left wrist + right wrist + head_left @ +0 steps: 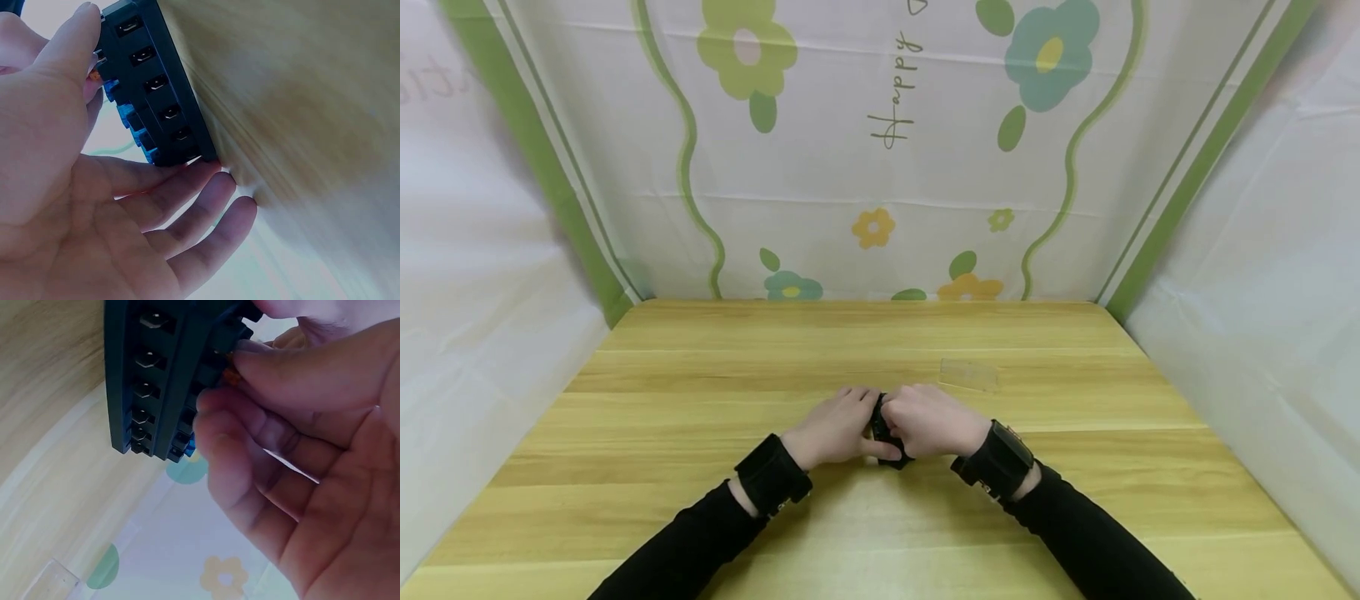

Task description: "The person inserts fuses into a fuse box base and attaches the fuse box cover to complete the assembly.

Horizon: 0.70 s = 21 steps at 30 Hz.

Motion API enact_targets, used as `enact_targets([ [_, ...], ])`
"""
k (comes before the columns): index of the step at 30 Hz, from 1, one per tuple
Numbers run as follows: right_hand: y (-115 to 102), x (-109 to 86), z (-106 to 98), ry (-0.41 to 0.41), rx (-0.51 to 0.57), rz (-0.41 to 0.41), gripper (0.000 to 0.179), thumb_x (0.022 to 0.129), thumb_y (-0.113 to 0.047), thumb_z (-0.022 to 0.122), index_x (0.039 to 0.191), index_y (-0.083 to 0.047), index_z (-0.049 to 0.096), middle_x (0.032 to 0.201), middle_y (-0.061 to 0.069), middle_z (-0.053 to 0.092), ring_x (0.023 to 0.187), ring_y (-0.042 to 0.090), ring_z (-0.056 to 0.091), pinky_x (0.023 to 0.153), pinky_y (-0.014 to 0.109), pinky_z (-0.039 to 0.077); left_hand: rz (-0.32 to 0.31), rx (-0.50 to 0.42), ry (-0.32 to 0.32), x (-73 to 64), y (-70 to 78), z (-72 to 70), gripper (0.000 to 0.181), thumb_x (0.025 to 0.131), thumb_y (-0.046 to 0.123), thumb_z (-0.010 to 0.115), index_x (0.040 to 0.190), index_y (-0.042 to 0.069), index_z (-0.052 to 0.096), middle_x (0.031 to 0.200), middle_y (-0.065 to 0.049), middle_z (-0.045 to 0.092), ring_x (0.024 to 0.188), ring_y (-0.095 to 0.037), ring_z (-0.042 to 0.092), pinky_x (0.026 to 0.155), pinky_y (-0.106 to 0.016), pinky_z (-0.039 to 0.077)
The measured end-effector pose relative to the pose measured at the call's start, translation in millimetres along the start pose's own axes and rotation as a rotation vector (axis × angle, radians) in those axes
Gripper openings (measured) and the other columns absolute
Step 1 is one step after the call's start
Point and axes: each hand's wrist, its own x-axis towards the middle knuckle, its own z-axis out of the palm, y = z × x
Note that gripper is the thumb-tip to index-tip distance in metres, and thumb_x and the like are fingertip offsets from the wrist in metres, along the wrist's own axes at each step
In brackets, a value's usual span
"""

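Observation:
A black fuse block (153,84) stands on the wooden table, with a row of metal terminals along its side. Blue blade fuses (128,119) line its top. My left hand (835,429) steadies the block between thumb and fingers, thumb at the near end and fingertips at the far end. Over the top, my right hand (934,421) pinches a small orange blade fuse (231,376) between thumb and curled index finger. That fuse is mostly hidden by the fingertips, and I cannot tell how deep it sits in its slot.
A clear plastic cover (968,375) lies on the table (700,358) beyond my right hand. White cloth walls with printed flowers (874,227) close in the back and both sides.

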Motion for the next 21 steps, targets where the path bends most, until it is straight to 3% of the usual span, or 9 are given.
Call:
enact_targets([
  [9,1.0,0.4,2.9,0.021,-0.02,-0.043,0.045,0.087,-0.01,0.071,0.061,-0.02,0.037,0.06,-0.008,0.023,0.053,0.006,0.022,0.048,0.019,0.021,0.003,-0.001,0.001,0.1,1.9,0.2,0.076,0.081,0.063,0.071,0.126,0.002,0.057,0.113,-0.013,0.059,0.109,-0.032,0.055,0.09,-0.041,0.048],
  [16,1.6,0.1,3.1,0.055,-0.024,-0.072,0.047,0.085,-0.001,0.068,0.061,-0.02,0.033,0.06,-0.008,0.019,0.054,0.007,0.018,0.05,0.02,0.017,0.003,-0.005,0.001,1.4,2.0,-0.2,0.068,0.081,0.062,0.071,0.118,0.006,0.059,0.104,-0.008,0.058,0.099,-0.026,0.055,0.082,-0.038,0.048],
  [21,1.1,0.9,3.9,0.06,-0.029,-0.078,0.049,0.088,-0.029,0.076,0.06,-0.02,0.036,0.061,-0.008,0.023,0.054,0.006,0.023,0.05,0.019,0.021,-0.004,-0.017,-0.002,1.7,1.3,-0.2,0.066,0.081,0.06,0.072,0.117,0.006,0.059,0.104,-0.007,0.057,0.1,-0.027,0.054,0.084,-0.038,0.047],
])
